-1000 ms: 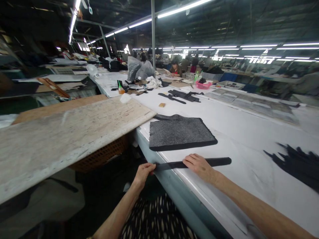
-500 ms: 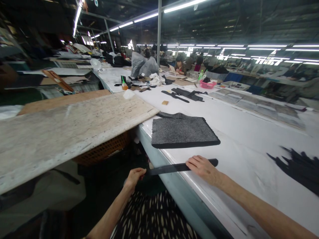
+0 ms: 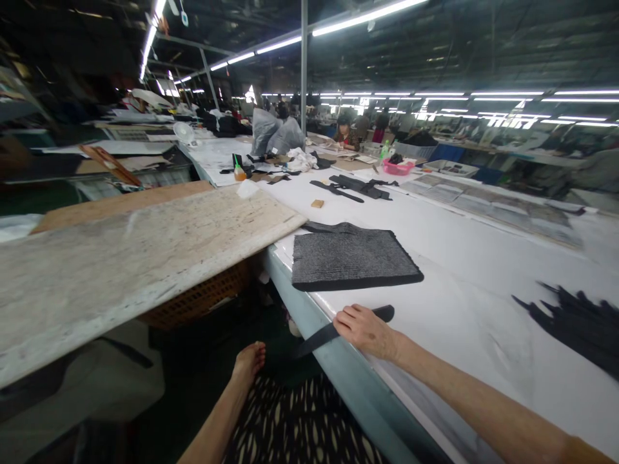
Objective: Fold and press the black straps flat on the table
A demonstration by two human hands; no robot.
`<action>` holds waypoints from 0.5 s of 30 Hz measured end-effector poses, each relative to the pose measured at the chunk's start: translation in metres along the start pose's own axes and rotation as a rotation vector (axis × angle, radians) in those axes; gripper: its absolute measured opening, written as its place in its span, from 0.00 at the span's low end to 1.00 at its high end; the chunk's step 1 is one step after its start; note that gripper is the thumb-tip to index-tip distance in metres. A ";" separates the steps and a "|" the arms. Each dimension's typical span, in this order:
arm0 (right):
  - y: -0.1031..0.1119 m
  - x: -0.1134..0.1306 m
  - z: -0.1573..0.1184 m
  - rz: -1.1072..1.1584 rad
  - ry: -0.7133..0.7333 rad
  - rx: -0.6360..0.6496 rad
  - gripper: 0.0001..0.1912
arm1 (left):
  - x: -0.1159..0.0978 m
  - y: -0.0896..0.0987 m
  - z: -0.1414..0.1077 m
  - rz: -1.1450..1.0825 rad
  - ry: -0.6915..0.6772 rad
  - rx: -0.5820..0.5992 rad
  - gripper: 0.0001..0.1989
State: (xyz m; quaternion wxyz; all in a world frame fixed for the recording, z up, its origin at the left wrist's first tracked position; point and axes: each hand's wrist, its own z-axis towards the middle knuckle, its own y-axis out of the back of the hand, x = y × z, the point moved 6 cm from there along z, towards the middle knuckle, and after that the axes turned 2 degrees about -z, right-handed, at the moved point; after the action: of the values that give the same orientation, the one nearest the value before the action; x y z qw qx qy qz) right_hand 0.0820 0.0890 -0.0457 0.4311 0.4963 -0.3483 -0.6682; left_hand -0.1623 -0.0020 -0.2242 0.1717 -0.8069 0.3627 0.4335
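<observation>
The black strip (image 3: 322, 336) is located at lower centre of the frame, lying across the near edge of the white tabletop (image 3: 483, 354). Its rounded right end rests on the surface; its left end hangs over the edge, where its outline turns dark and indistinct.

Condition of hands: the right hand (image 3: 365, 330) is closed over the strip at the table edge, fingers bent together and thumb out of sight. The left hand (image 3: 249, 359) is beyond the edge, near the hanging end but apart from it, fingers curled in.

Just above the right hand, at centre, a grey textured panel (image 3: 355, 259) with black borders lies flat. At right of frame is a pile of black strips (image 3: 575, 325), well apart from the panel. A stained board (image 3: 145, 258) covers the left side; its tip reaches the tabletop's edge. Further up the tabletop: a small tan block (image 3: 317, 203), black cut pieces (image 3: 362, 186) and a pink basket (image 3: 397, 169).
</observation>
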 end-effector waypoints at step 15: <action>0.000 -0.012 -0.014 0.000 -0.029 -0.016 0.09 | -0.081 -0.137 -0.094 0.190 -0.334 0.607 0.16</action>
State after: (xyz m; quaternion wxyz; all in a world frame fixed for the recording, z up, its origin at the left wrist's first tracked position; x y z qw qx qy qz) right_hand 0.0970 0.0995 -0.0451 0.4297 0.4831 -0.3493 -0.6781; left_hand -0.0367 0.0703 -0.1097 0.4195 -0.5999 0.5151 0.4458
